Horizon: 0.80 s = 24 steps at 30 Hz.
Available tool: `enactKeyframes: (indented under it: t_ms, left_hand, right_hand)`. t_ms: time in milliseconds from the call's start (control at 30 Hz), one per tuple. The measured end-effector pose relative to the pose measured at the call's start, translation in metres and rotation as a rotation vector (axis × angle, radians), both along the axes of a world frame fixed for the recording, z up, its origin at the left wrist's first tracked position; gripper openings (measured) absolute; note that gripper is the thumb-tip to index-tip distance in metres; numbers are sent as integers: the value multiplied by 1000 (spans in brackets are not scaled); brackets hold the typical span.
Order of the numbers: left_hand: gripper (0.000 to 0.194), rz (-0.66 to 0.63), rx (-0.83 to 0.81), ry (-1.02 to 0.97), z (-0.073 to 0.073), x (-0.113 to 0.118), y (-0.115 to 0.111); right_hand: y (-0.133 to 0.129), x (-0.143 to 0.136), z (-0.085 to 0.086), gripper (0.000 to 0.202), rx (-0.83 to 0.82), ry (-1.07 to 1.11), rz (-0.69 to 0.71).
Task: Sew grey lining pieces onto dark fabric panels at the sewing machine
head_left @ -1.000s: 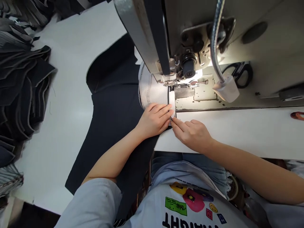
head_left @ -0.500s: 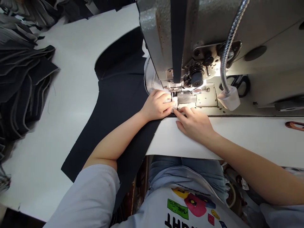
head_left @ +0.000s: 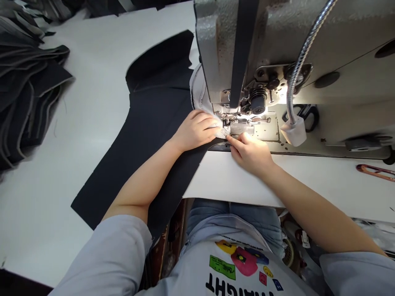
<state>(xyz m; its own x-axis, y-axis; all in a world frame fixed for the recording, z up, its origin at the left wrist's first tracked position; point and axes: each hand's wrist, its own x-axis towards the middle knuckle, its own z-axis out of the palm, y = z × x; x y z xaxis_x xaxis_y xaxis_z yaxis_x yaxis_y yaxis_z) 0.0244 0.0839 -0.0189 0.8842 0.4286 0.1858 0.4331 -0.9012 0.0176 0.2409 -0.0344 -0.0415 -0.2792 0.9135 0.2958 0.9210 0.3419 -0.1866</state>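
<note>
Left hand [head_left: 196, 130], flat on white fabric [head_left: 200, 88], and right hand [head_left: 251, 154], fingertips at its edge, beside the sewing machine's presser foot [head_left: 226, 122]; finger closure indeterminable.

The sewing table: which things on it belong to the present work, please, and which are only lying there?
In use:
- dark fabric
- pale fabric, under the left hand
- sewing machine
- lamp

Apparently lying about:
- black-handled scissors
- orange tool
- piled dark pieces, perhaps related work
</note>
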Motion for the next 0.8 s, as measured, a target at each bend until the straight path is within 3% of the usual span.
enactKeyframes:
  t_ms: [200, 500, 800]
  left_hand:
    - [38, -50, -10, -18, -8, 15, -2]
    - [34, -23, -43, -79, -8, 15, -5]
    - [34, -53, -64, -177, -20, 21, 30]
  right_hand:
    - [3, 8, -2, 33, -17, 145, -98]
    - [6, -2, 8, 38, -63, -154, -74]
    - [12, -8, 4, 44, -152, -219, -167]
